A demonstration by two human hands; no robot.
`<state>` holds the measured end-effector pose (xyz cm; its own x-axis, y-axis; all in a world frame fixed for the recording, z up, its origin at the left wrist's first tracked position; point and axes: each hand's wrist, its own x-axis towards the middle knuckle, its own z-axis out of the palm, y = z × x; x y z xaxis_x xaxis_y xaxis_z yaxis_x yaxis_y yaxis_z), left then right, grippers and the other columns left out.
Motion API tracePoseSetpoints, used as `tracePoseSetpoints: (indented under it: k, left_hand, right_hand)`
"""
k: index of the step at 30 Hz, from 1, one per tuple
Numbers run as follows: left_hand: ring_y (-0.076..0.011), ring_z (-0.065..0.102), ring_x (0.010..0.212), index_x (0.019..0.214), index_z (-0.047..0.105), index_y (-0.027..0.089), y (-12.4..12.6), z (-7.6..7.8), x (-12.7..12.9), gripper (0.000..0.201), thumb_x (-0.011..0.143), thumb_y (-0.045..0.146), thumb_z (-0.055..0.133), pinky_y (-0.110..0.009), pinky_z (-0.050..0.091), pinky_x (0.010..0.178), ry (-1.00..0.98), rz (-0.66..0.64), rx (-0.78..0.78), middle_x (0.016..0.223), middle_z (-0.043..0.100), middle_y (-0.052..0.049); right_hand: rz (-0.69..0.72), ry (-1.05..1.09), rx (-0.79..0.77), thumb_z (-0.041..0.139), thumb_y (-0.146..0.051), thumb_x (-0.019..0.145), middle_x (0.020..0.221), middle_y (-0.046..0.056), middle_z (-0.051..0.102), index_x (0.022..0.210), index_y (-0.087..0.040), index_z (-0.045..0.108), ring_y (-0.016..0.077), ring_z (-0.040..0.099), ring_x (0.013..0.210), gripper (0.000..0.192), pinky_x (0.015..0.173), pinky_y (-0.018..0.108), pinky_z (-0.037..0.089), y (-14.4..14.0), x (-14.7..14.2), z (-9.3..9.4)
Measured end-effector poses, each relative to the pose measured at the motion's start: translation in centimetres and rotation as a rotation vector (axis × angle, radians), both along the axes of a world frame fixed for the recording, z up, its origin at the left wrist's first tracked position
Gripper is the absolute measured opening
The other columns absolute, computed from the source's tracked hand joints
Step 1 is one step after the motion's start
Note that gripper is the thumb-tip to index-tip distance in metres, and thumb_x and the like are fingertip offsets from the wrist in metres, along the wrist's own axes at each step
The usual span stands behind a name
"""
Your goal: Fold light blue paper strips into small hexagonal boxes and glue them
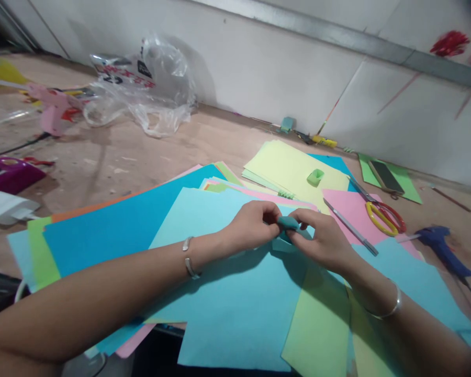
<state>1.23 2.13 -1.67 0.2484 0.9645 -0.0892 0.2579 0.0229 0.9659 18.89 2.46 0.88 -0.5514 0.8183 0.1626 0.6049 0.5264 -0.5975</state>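
Note:
Between both hands is a small folded piece of blue paper, pinched from either side. My left hand has thumb and finger closed on its left end. Thumb and fingers of my right hand close on its right end. Just below it a lighter blue folded paper piece shows, partly covered by the fingers; whether the two are joined I cannot tell. Underneath lies a large light-blue paper sheet. A small green folded paper box rests on pale yellow sheets beyond the hands.
Scissors, a grey pen and a blue glue gun lie at right. A phone sits farther back. At left are a pink glue gun, a plastic bag and a white charger. A wall closes the back.

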Motion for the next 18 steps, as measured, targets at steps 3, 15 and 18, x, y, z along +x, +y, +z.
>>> tracePoseSetpoints:
  k: [3,15,18]
  left_hand:
    - [-0.0119,0.056,0.063,0.068,0.059,0.015,-0.1,-0.1,0.0,0.01,0.064,0.006,0.056,-0.024,0.044,0.059,0.025,0.015,0.08,0.065,0.06,0.002]
    - [-0.0104,0.053,0.062,0.068,0.057,0.015,0.0,-0.1,-0.1,0.011,0.065,0.006,0.054,-0.023,0.044,0.059,0.036,0.096,0.107,0.065,0.059,0.002]
    - [-0.0099,0.051,0.061,0.067,0.055,0.016,-0.1,0.0,-0.1,0.01,0.064,0.006,0.053,-0.022,0.042,0.057,0.043,0.104,0.116,0.064,0.058,0.002]
  right_hand:
    - [-0.035,0.061,-0.035,0.055,-0.022,0.08,0.082,0.003,0.068,0.081,-0.02,0.064,0.0161,0.059,0.076,0.009,0.068,0.029,0.046,0.2,0.2,0.6]
    - [-0.133,-0.104,-0.192,0.053,-0.026,0.083,0.076,0.003,0.07,0.084,-0.019,0.066,0.0159,0.061,0.067,0.014,0.062,0.028,0.046,1.2,1.3,1.6]
    - [-0.138,-0.08,-0.242,0.053,-0.029,0.084,0.074,0.003,0.069,0.084,-0.019,0.063,0.0166,0.062,0.067,0.014,0.06,0.028,0.046,0.8,0.9,1.2]
